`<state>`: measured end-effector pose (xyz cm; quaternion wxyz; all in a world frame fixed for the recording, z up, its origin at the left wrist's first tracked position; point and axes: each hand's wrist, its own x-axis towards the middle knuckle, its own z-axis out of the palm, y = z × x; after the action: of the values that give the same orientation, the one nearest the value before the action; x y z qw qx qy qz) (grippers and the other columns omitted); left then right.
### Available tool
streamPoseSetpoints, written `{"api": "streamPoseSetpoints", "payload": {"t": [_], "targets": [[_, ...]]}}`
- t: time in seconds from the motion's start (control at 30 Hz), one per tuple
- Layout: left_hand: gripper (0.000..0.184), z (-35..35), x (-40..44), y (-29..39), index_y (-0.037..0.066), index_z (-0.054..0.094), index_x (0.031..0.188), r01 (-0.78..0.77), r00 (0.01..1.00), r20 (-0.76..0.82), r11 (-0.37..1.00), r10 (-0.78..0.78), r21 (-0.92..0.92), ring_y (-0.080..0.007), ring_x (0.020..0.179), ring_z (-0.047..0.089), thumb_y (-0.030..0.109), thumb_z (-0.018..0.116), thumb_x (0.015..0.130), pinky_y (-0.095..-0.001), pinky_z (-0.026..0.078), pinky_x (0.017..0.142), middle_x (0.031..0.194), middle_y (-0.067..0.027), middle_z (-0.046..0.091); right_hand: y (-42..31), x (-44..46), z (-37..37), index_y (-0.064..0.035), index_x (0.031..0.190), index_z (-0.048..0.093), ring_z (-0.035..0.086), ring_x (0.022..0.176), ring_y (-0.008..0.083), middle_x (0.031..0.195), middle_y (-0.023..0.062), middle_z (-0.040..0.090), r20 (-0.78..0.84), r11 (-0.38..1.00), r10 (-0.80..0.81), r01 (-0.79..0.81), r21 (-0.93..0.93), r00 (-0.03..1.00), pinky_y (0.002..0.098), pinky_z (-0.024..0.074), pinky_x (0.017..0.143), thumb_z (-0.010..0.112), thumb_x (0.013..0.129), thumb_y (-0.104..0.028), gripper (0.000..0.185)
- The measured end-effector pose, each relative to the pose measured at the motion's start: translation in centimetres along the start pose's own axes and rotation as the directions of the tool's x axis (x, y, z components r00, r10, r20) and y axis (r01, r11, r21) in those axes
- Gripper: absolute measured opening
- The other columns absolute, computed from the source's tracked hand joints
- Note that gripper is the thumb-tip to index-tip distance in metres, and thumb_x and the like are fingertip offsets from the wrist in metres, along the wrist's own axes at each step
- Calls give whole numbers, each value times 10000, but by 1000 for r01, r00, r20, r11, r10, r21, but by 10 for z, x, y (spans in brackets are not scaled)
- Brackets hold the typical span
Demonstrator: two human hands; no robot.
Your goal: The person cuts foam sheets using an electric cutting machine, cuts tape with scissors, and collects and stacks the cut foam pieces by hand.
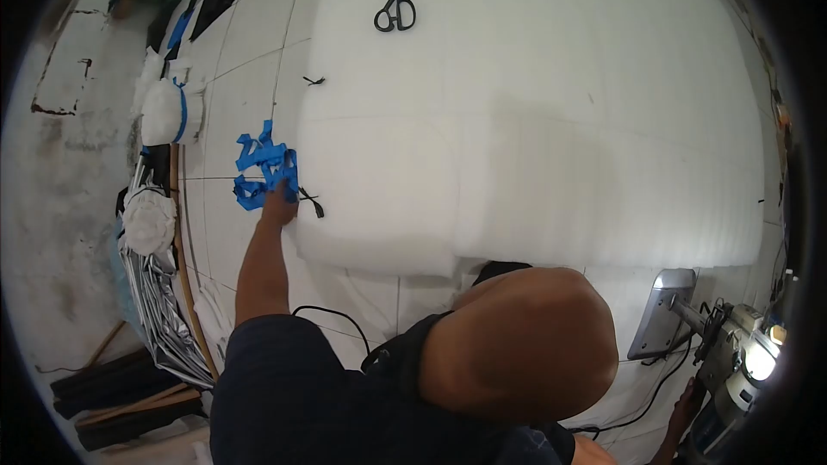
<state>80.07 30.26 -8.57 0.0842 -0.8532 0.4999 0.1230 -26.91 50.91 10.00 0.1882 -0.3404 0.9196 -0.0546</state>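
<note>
My left hand (281, 205) reaches into a tangled heap of blue strap (269, 159) on the tiled floor, its fingers partly hidden in the folds and seemingly closed on it. Right beside that hand, a short black tie (312, 203) lies at the edge of a wide white padded sheet (534, 155). At the lower right my right hand (687, 403) is against a machine (728, 353) with a metal base plate and a lit lamp; its fingers are too dark to make out. Black scissors (395, 0) rest on the sheet, far from both hands.
More small black ties (314, 81) lie along the sheet's left edge. Wrapped white rolls (168, 112) and silvery folded material (159, 306) line the left side near a stained wall (65, 198). A black cable (332, 312) runs over the floor by my bent knee (525, 344).
</note>
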Motion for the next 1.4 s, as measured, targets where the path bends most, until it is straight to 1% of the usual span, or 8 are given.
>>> {"api": "streamPoseSetpoints", "payload": {"t": [0.23,0.43,0.77,0.9,0.97,1.07,1.3,1.4], "targets": [[413,-37,38,-65,-9,671,1119,127,863,-420,925,-281,-357,-379,1024,667,330,578,901,-441,495,934,1030,-222,713,18,4,4,-12,1298,581,390,602,102,989,27,640,-35,996,-69,71,58,997,262,286,455,551,1015,-375,461],[358,-186,9,-60,64,615,1183,186,853,-3,308,-522,-933,-202,1005,576,279,585,898,-379,462,849,1137,-75,624,22,7,-7,18,1316,567,492,730,182,1091,85,649,71,997,-5,11,-79,997,303,407,608,537,1021,-390,505],[475,-203,60,-46,89,420,1444,-255,955,-276,178,-109,-950,-272,1167,600,136,568,996,-377,502,963,1296,-169,541,-5,-3,-4,-9,1284,582,414,699,102,1077,50,619,14,999,-40,40,-22,999,249,294,526,510,1024,-453,520],[427,-101,54,-116,56,595,1258,239,910,-50,618,-411,-749,-141,693,638,296,693,919,-294,497,554,814,-83,661,2,-3,-1,-38,1231,642,376,622,112,793,-15,480,20,999,-9,10,-38,1000,282,341,533,507,1021,-443,477],[490,-47,27,-117,-1,672,1152,302,951,39,888,-308,-347,-236,892,686,391,734,863,-347,537,785,962,-145,718,4,-2,-3,-39,1228,646,371,609,117,780,-14,477,35,999,-26,27,-37,999,283,338,528,502,1024,-441,473],[614,10,-9,-66,-31,618,1288,108,993,28,820,-112,-562,-329,1176,620,357,748,831,-393,474,990,1218,-239,669,0,0,-1,-25,1235,638,376,607,121,771,-8,473,8,999,50,-50,-17,999,289,343,530,498,1029,-434,479],[398,6,-13,-6,34,700,1150,166,979,-92,972,-182,-164,-390,992,682,308,686,862,-440,534,840,1050,-244,707,-14,-10,3,-17,1228,633,414,617,135,781,16,498,-77,997,-75,74,-12,994,302,340,505,539,1008,-449,494],[371,-19,26,-66,-7,704,980,138,957,-172,889,-233,-436,-382,968,677,332,563,931,-468,528,797,982,-246,709,-5,-4,0,-12,1269,605,433,645,131,939,39,585,-54,999,-38,36,-27,998,287,341,508,533,1018,-422,485]]}}
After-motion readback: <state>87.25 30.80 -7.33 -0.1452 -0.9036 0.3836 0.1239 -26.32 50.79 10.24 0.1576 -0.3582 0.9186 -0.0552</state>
